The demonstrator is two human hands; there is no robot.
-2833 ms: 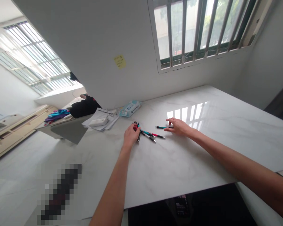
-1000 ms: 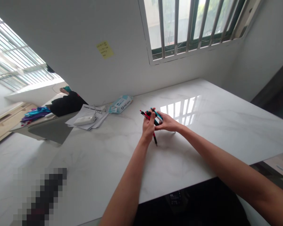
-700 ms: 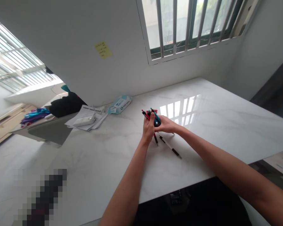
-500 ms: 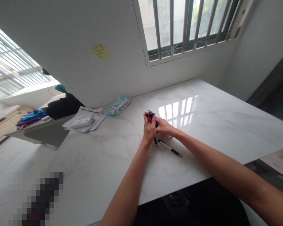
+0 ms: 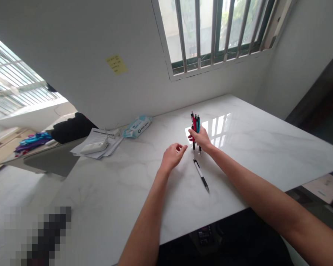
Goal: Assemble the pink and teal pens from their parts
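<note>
My right hand (image 5: 202, 137) is closed around a bundle of several pens (image 5: 195, 121), held upright over the table. Red, black and teal barrels show above the fingers, and dark tips stick out below. To its left, my left hand (image 5: 172, 156) is just above the tabletop, fingers loosely curled and thumb apart, with nothing in it. A white pen with a black grip (image 5: 200, 174) lies on the table below the right hand, its tip towards me. Neither hand touches it.
The glossy white marble-patterned table (image 5: 122, 192) meets the wall. A pack of wipes (image 5: 137, 126) lies near the wall, beside papers (image 5: 108, 147) with a white device (image 5: 94, 147) on them. A yellow note (image 5: 116, 64) sticks to the wall below a barred window (image 5: 213, 33).
My hands, together around the pens before, have come apart. The right hand has moved up and right with the bundle; the left has let go. The white pen lies turned more towards me.
</note>
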